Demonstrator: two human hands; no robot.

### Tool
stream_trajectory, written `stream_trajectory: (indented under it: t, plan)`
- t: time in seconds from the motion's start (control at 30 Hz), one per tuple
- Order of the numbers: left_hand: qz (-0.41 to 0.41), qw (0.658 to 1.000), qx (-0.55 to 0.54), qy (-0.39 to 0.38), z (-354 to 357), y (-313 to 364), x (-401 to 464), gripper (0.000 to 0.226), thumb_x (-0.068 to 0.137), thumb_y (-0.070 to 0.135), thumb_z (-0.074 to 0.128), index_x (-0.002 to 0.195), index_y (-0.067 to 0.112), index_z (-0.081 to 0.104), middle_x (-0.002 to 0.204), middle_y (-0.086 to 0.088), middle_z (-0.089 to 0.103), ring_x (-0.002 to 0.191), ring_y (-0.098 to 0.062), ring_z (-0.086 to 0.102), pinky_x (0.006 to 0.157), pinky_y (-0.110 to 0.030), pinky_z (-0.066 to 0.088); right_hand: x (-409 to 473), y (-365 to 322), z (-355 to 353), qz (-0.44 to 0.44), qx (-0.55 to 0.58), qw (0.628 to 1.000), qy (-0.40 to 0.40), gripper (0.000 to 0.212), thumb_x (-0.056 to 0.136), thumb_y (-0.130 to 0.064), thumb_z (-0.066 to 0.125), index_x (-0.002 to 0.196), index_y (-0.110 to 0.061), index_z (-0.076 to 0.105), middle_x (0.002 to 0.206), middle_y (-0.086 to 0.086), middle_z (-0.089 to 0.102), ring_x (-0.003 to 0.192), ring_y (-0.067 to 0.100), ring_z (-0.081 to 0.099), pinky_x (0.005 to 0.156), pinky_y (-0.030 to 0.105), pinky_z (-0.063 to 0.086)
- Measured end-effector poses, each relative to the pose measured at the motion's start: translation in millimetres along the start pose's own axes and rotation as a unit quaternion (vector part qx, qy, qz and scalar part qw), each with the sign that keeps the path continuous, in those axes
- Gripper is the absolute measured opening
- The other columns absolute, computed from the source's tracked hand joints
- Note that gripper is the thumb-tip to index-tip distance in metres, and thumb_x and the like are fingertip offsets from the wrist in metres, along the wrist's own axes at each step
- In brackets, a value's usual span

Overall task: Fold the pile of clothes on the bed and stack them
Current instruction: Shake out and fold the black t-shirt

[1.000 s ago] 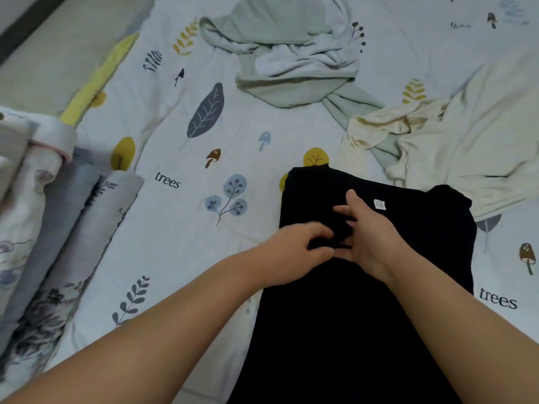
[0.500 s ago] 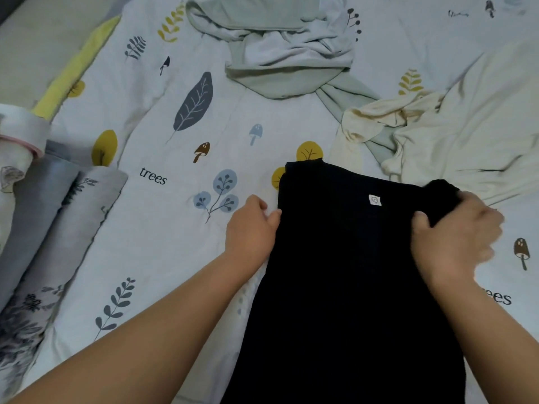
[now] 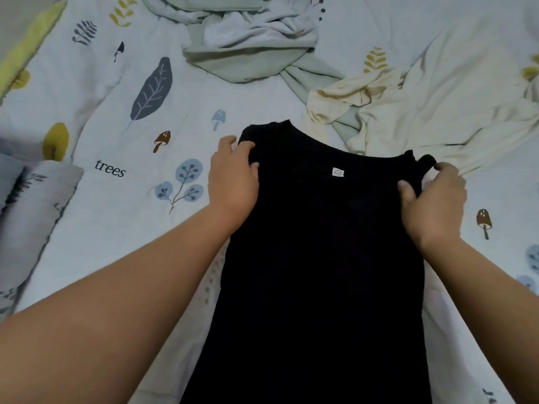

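Note:
A black garment (image 3: 323, 258) lies flat in front of me on the bed, a small white label near its neckline. My left hand (image 3: 233, 176) grips its left shoulder corner, thumb on top of the fabric. My right hand (image 3: 434, 196) pinches the right shoulder corner, with a bit of black cloth sticking out past the fingers. A crumpled pale green garment (image 3: 250, 45) lies at the top middle. A cream garment (image 3: 437, 106) lies spread at the upper right, touching the green one.
The bed sheet (image 3: 122, 141) is white with leaves, mushrooms and the word "trees". Folded grey patterned clothes (image 3: 32, 211) lie side by side at the left edge. A yellow strip (image 3: 26, 45) marks the bed's far left border.
Both hands left the middle of the black garment and went outward to its shoulder corners, which they now hold. The view has shifted slightly closer.

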State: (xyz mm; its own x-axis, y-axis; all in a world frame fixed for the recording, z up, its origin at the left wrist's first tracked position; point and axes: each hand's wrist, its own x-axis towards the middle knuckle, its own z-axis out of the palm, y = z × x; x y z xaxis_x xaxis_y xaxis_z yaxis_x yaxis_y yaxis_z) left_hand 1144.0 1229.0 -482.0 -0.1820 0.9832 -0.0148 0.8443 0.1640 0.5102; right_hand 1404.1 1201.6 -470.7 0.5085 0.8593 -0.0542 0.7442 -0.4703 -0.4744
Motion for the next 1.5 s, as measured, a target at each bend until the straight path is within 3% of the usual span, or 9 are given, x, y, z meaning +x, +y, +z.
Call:
stream_trajectory:
  t: [0.13, 0.23, 0.33, 0.67, 0.83, 0.97, 1.2, 1.33, 1.5]
  plan:
    - [0.092, 0.984, 0.151, -0.034, 13.4, -4.5, -40.0, 0.064, 0.094, 0.039, 0.038, 0.149, 0.015, 0.019, 0.157, -0.014, 0.002, 0.143, -0.033, 0.01, 0.113, -0.05, 0.012, -34.8, 8.5, 8.1, -0.17, -0.12, 0.978, 0.024, 0.068, 0.088, -0.027, 0.058, 0.144, -0.006, 0.028, 0.147, 0.028, 0.025, 0.135, 0.038, 0.025, 0.106, 0.052, 0.022]
    - [0.151, 0.945, 0.235, -0.172, 24.8, -19.8, -65.0, 0.069, 0.09, 0.053, 0.015, 0.15, 0.022, 0.002, 0.159, -0.003, -0.006, 0.145, -0.023, -0.007, 0.114, -0.05, -0.001, -67.1, 25.5, 19.6, -0.225, -0.252, 0.93, -0.147, 0.069, 0.095, -0.043, 0.038, 0.151, -0.014, 0.01, 0.157, 0.017, 0.001, 0.145, 0.03, 0.0, 0.114, 0.051, 0.007]
    - [0.14, 0.935, 0.241, -0.219, 28.2, -25.9, -66.8, 0.068, 0.093, 0.055, 0.016, 0.15, 0.024, -0.005, 0.158, 0.0, -0.011, 0.145, -0.021, -0.01, 0.115, -0.047, -0.001, -68.9, 35.0, 21.0, -0.212, -0.27, 0.908, -0.242, 0.068, 0.096, -0.052, 0.02, 0.15, -0.02, -0.008, 0.158, 0.009, -0.012, 0.145, 0.023, -0.013, 0.116, 0.047, -0.001]
    - [0.005, 0.99, 0.071, -0.12, -43.5, -27.0, -156.1, 0.053, 0.091, 0.023, 0.055, 0.137, 0.001, 0.038, 0.141, -0.025, 0.033, 0.127, -0.041, 0.036, 0.102, -0.048, 0.034, -146.8, 64.1, -69.4, -0.089, -0.036, 0.98, -0.173, 0.048, 0.095, -0.024, 0.048, 0.14, -0.014, 0.037, 0.138, 0.007, 0.04, 0.126, 0.021, 0.039, 0.104, 0.032, 0.033]
    - [-0.134, 0.975, 0.027, -0.177, -63.4, -56.0, -222.1, 0.032, 0.091, 0.021, 0.053, 0.116, 0.002, 0.048, 0.103, -0.016, 0.056, 0.097, -0.035, 0.055, 0.079, -0.042, 0.044, -210.4, 102.6, -99.1, 0.065, -0.076, 0.96, -0.263, 0.059, 0.092, -0.035, 0.052, 0.142, -0.015, 0.027, 0.136, 0.007, 0.036, 0.123, 0.022, 0.04, 0.097, 0.031, 0.036]
    - [-0.18, 0.959, -0.001, -0.22, -70.8, -60.2, -263.1, 0.026, 0.092, 0.018, 0.056, 0.116, 0.009, 0.055, 0.107, -0.006, 0.065, 0.096, -0.025, 0.061, 0.079, -0.031, 0.043, -249.7, 122.7, -109.4, 0.083, -0.114, 0.926, -0.349, 0.056, 0.094, -0.034, 0.048, 0.141, -0.018, 0.023, 0.136, 0.004, 0.039, 0.121, 0.022, 0.045, 0.094, 0.032, 0.042]
    - [-0.197, 0.946, -0.001, -0.259, -91.0, -64.1, -310.6, 0.015, 0.082, 0.016, 0.065, 0.092, 0.026, 0.058, 0.076, 0.018, 0.059, 0.073, -0.008, 0.058, 0.059, -0.016, 0.038, -276.3, 140.3, -116.9, 0.057, -0.16, 0.918, -0.358, 0.026, 0.084, -0.012, 0.038, 0.105, -0.026, 0.034, 0.084, -0.008, 0.05, 0.087, 0.02, 0.055, 0.065, 0.029, 0.033]
    - [-0.188, 0.933, 0.085, -0.294, -106.4, -65.8, -331.8, 0.009, 0.082, 0.027, 0.063, 0.085, 0.028, 0.054, 0.073, 0.014, 0.06, 0.069, -0.005, 0.056, 0.055, -0.015, 0.038, -287.1, 142.8, -123.8, 0.054, -0.129, 0.93, -0.34, 0.047, 0.081, -0.007, 0.039, 0.124, -0.026, 0.034, 0.097, -0.001, 0.05, 0.089, 0.024, 0.053, 0.07, 0.03, 0.033]
    - [-0.136, 0.93, 0.191, -0.283, -111.9, -38.6, -352.0, 0.015, 0.083, 0.02, 0.051, 0.085, 0.018, 0.036, 0.066, 0.007, 0.05, 0.065, -0.018, 0.051, 0.055, -0.026, 0.034, -305.0, 127.0, -128.2, 0.003, -0.106, 0.939, -0.326, 0.045, 0.081, -0.004, 0.044, 0.122, -0.023, 0.042, 0.102, -0.003, 0.046, 0.099, 0.021, 0.055, 0.068, 0.025, 0.029]
